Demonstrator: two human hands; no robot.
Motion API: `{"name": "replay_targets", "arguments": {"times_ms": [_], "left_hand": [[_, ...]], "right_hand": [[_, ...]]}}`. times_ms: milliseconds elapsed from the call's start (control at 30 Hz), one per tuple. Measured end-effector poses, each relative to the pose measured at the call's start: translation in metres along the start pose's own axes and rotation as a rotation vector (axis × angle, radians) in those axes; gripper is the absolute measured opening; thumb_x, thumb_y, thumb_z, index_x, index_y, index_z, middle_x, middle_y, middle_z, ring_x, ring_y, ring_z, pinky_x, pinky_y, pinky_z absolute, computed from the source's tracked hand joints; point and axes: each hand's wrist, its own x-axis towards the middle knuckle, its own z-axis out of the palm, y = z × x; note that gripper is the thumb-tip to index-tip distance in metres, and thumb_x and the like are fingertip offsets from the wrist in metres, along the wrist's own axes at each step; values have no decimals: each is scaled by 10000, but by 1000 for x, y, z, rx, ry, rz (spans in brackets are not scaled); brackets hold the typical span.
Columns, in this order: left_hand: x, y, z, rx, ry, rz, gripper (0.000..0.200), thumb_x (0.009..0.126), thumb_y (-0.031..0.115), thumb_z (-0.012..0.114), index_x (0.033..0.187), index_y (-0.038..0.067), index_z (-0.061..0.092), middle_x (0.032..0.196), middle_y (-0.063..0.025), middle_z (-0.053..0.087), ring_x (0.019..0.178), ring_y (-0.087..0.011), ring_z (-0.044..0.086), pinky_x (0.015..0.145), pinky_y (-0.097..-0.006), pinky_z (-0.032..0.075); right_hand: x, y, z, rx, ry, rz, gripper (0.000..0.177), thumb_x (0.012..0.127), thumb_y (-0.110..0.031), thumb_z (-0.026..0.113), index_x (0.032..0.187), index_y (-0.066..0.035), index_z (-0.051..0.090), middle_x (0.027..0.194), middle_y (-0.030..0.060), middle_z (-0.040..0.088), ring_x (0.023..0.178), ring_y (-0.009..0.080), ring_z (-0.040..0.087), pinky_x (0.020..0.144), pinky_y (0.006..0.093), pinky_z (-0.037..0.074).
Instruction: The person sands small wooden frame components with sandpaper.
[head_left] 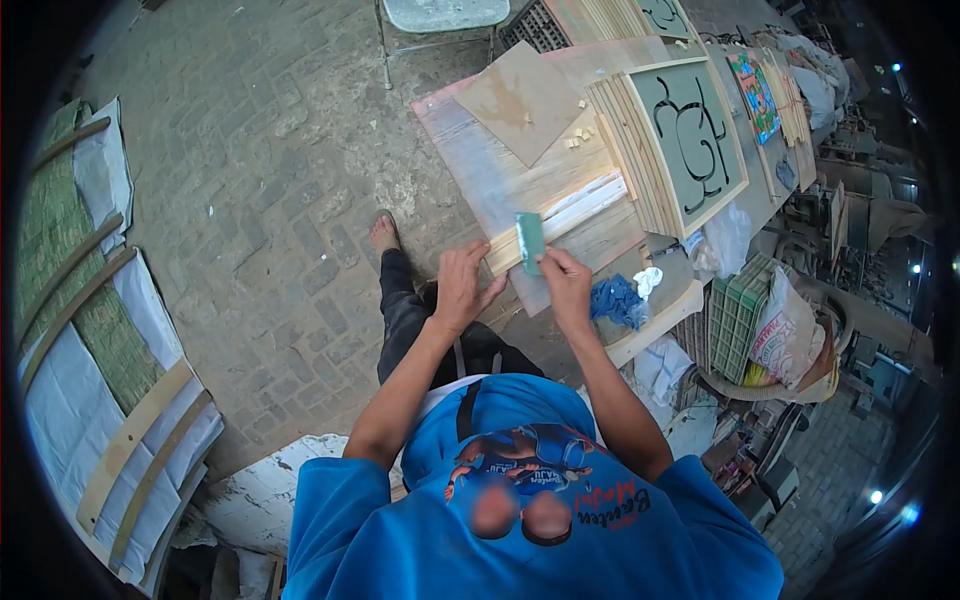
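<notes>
My right hand (567,287) pinches a flat green scraper-like piece (530,242) and holds it upright across a row of pale wooden strips (507,251). Beyond this piece, the strips carry a white coating (590,204); on the near side they show bare wood. At the near left end of the strips, my left hand (463,285) grips them, fingers on one side and thumb on the other. Under the strips lies a stained board (480,180) on the worktable. A crumpled blue cloth (617,302) sits just right of my right hand.
Stacked wooden frames with a green panel (690,140) stand right of the strips. A brown square sheet (525,100) and small wood blocks (578,137) lie farther back. A green crate (745,310) is at the right, a white stool (445,15) at the top.
</notes>
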Motion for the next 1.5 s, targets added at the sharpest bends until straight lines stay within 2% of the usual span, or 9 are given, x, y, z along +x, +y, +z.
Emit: {"name": "replay_targets", "arguments": {"times_ms": [133, 200, 300, 633, 800, 1033, 1167, 1333, 1500], "left_hand": [[2, 4, -1, -66, 35, -22, 674, 670, 117, 815, 1248, 30, 479, 1165, -176, 580, 1020, -361, 557, 862, -436, 442], [2, 3, -4, -84, 53, -51, 681, 669, 118, 810, 1256, 31, 476, 1160, -174, 584, 1024, -362, 558, 870, -435, 440], [1, -3, -6, -79, 26, -54, 678, 667, 121, 803, 1257, 28, 482, 1154, -165, 589, 1037, -357, 558, 888, -438, 434], [-6, -11, -2, -170, 3, -31, 646, 661, 71, 807, 1227, 31, 497, 1165, -179, 604, 1054, -365, 580, 890, -429, 463], [-6, -9, -4, -176, 25, -54, 637, 670, 89, 812, 1223, 30, 503, 1187, -157, 607, 1065, -340, 589, 901, -418, 465], [-4, -6, -11, -82, -28, -65, 632, 683, 127, 817, 1230, 47, 509, 1188, -125, 622, 1054, -307, 594, 881, -402, 447], [-9, -11, -5, -55, -22, -85, 648, 682, 146, 823, 1240, 52, 507, 1184, -117, 624, 1020, -312, 590, 871, -403, 446], [-11, -13, -3, -37, -4, -47, 679, 673, 149, 829, 1256, 48, 497, 1201, -130, 619, 1023, -320, 580, 878, -410, 445], [2, 5, -23, 30, 21, -11, 787, 636, 232, 836, 1297, 24, 463, 1288, -206, 556, 1059, -383, 560, 971, -441, 412]], "right_hand": [[1, -15, -13, -236, 40, -142, 171, 801, -6, 650, 954, 57, 692, 875, 148, 669, 748, 288, 646, 706, 349, 512], [2, -16, -15, -627, 110, -654, 232, 788, 24, 669, 1018, 18, 704, 893, 116, 666, 770, 248, 637, 723, 330, 507], [-4, -16, -10, -834, 99, -777, 273, 760, 19, 649, 1028, -10, 693, 931, 116, 643, 826, 327, 608, 730, 408, 512], [-10, -11, 34, -913, -77, -774, 316, 769, -6, 661, 1084, 0, 685, 1004, 138, 619, 856, 320, 611, 731, 420, 510], [-5, -29, 40, -422, -62, -430, 242, 808, -6, 651, 1042, 16, 708, 913, 145, 637, 828, 322, 616, 701, 407, 510], [5, -12, -8, -832, 146, -710, 234, 782, -7, 665, 1011, -6, 713, 888, 131, 642, 799, 304, 622, 690, 404, 507], [-20, -5, 13, -717, -129, -733, 199, 787, -32, 673, 980, -13, 715, 876, 120, 641, 742, 263, 621, 667, 376, 502], [-12, -11, -4, 120, 18, 125, 138, 840, -58, 673, 943, 23, 717, 801, 18, 664, 663, 63, 549, 593, 232, 434], [-20, -16, -27, 301, 97, 174, 146, 863, -69, 649, 966, 13, 712, 793, 7, 656, 683, 58, 556, 594, 222, 424]]}}
